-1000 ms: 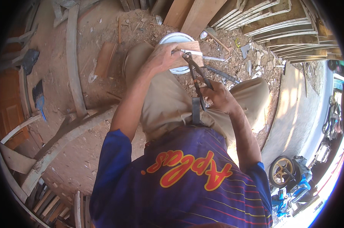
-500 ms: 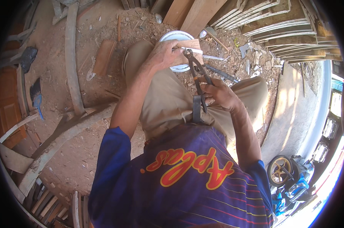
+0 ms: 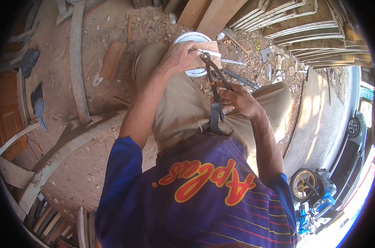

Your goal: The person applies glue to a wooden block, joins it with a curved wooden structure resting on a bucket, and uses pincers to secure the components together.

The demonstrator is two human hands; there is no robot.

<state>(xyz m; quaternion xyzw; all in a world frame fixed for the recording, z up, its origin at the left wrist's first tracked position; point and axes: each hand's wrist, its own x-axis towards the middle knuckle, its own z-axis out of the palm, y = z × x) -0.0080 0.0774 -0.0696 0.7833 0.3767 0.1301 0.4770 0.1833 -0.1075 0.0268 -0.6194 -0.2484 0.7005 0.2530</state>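
Note:
My left hand [image 3: 178,58] grips a small wooden block [image 3: 208,45] over the round white bucket [image 3: 194,36] between my legs. A thin white strip [image 3: 212,53] lies across the block, near my left fingertips. My right hand [image 3: 239,100] is closed around the handles of dark pincers [image 3: 214,70]. Their jaws meet the strip and block beside my left fingers; whether they bite on the strip or something smaller I cannot tell. Below the handles, a dark strap end [image 3: 214,118] stands up at my waist.
Wood scraps and shavings litter the ground, with a dark bar-shaped tool [image 3: 242,79] beyond my right hand. A brown board [image 3: 113,61] lies to the left. Stacked wooden frames [image 3: 303,31] stand at the far right. A curved timber [image 3: 67,144] runs along the left; a motorcycle [image 3: 305,186] stands right.
Both hands and the pincers hold nearly the same place, with only a slight shift of the right hand. A dark car has come into view at the right edge.

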